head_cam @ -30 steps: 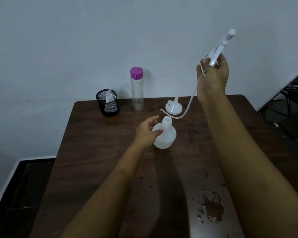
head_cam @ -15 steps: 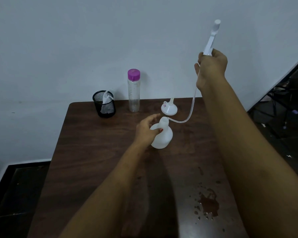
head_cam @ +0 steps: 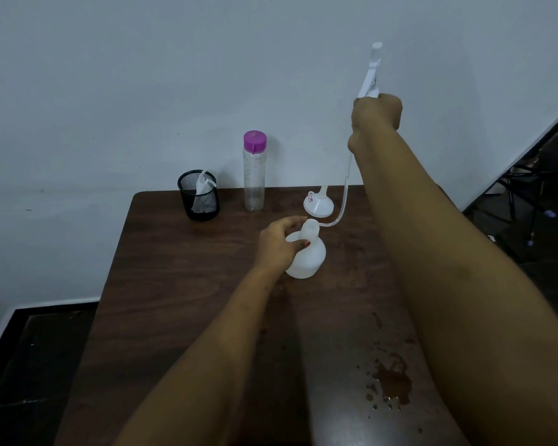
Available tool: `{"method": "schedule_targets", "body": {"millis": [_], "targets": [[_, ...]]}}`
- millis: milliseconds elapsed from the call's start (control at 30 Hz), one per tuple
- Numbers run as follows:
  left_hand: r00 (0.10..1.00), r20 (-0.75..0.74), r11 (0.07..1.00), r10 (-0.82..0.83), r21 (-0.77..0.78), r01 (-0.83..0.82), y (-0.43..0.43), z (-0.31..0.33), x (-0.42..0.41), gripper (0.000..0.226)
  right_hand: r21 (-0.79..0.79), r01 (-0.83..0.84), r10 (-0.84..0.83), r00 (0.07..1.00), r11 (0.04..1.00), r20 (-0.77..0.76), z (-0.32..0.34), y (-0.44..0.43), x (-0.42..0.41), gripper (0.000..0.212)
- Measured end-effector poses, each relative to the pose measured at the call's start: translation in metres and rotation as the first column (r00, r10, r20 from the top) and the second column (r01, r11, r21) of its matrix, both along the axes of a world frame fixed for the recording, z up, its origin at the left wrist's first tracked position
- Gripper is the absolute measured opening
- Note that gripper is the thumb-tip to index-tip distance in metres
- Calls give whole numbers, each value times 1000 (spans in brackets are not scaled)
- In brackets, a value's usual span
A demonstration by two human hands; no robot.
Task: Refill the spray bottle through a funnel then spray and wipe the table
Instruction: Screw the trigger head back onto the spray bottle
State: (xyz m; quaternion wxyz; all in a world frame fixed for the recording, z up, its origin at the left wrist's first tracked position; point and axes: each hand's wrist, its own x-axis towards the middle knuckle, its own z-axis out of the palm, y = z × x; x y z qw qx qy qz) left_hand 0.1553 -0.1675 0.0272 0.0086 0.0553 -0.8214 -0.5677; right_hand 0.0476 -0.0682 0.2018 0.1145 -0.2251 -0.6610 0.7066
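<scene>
Spray bottle [head_cam: 306, 257] upright, mid table [head_cam: 174, 300], top off. Left hand [head_cam: 276, 247] curled round its shoulder. Right hand [head_cam: 376, 119] fisted on the spray head [head_cam: 370, 77], high at far right. Dip tube [head_cam: 344, 197] hangs down, tip at the bottle neck (in or out: can't tell). Funnel [head_cam: 318, 205] lies just beyond.

Bottle [head_cam: 306, 257] upright, uncapped; sprayer [head_cam: 370, 79] aloft; funnel [head_cam: 318, 206] behind.

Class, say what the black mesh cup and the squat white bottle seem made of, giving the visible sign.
Black mesh cup: probably metal wire, matt; its wall is a see-through grid. Squat white bottle: probably plastic, smooth and translucent; its wall looks milky.
</scene>
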Motion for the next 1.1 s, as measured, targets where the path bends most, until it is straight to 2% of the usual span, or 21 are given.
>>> {"method": "schedule_targets", "body": {"millis": [133, 300, 500, 600, 767, 900, 1000, 1100], "targets": [[1000, -21, 1000, -7, 7, 7, -1, 0, 0, 43, -188, 39, -35, 999, 981, 25, 4, -9, -2, 10], [999, -50, 1000, -13, 10, 13, 1, 0, -8, 43, -104, 44, -42, 999, 994, 20, 2, -21, -2, 9], [998, -57, 999, 32, -42, -34, 6, -3, -17, 31, -196, 67, -62, 998, 978, 31, 2, -26, 2, 8], [996, -85, 998, 21, -56, -26, 8, -2, -13, 28, -386, 98, -84, 995, 917, 53, 5, -25, 5, 12], [991, -134, 994, 26, -98, -40, 10, -1, -12, 24, -217, 84, -80, 996, 973, 26, -5, -20, 11, 9], [991, -134, 982, -17, -189, -9, 13, 0, -11, 24, -202, 106, -127, 987, 974, -97, -11, -15, 10, 55], [991, -131, 981, 3, -194, -29, 13, 2, -9, 25, -242, 113, -158, 971, 964, -179, -10, -15, 12, 68], [991, -129, 940, 26, -334, -68, 15, 6, -6, 28, -237, 93, -146, 964, 967, -220, -13, -10, 17, 78]]}}
